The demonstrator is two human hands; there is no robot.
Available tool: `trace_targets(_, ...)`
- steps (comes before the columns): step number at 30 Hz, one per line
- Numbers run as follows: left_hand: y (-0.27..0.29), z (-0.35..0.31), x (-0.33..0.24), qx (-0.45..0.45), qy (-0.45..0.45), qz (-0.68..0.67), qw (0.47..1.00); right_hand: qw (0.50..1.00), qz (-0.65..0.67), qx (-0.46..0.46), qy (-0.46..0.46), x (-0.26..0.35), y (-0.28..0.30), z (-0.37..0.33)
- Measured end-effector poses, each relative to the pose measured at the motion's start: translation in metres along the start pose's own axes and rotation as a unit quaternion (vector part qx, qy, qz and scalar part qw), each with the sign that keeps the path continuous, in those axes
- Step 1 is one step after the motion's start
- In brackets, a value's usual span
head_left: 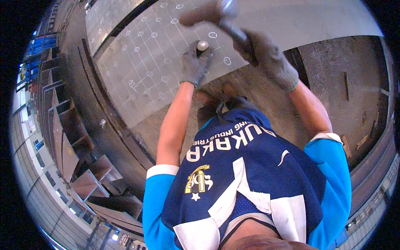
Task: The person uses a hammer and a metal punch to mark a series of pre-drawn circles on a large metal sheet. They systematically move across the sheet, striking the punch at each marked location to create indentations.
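The rod (202,45) is metal, its round top bright and domed like a worn button, and it stands over the chalked part of the plate. I see it nearly end-on: its long axis runs up from the steel, top facing the worker's head, while its lower end is hidden behind the glove. The left hand (194,66), in grey knit, has its fingers closed about the rod just under that top.

Near it, the hammer (217,15) is held up above the plate, blurred. Its head lies crosswise, brown and rough toward the left, shiny toward the right; the handle slants down and rightward into the right hand (268,60), gloved alike and wrapped firmly around it.

The plate (139,56) is flat, smooth, dull grey steel, ruled with a white grid and dotted with hand-drawn rings. Beyond its lower edge spreads a brown, gritty floor (162,121). Off to the left stand rusty, angular steel pieces (89,183).
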State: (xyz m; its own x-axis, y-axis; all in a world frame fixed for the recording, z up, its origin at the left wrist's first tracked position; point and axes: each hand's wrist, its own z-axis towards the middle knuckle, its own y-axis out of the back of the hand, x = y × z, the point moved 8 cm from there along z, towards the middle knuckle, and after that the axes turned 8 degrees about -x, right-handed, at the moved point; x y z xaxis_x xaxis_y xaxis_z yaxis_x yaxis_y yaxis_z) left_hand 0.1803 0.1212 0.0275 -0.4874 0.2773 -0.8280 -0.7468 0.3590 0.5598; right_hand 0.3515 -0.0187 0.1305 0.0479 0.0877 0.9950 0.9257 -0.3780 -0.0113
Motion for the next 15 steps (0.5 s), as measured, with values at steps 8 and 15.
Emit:
trace_targets(8, -0.016, 0.003, 0.01, 0.029, 0.003, 0.037, 0.999, 0.946, -0.276, 0.071, 0.156, -0.079, 0.027, 0.021)
trace_targets(15, 0.009, -0.012, 0.005, -0.029, 0.072, -0.123, 0.989, 0.966, -0.223, -0.049, -0.122, -0.092, 0.038, -0.056)
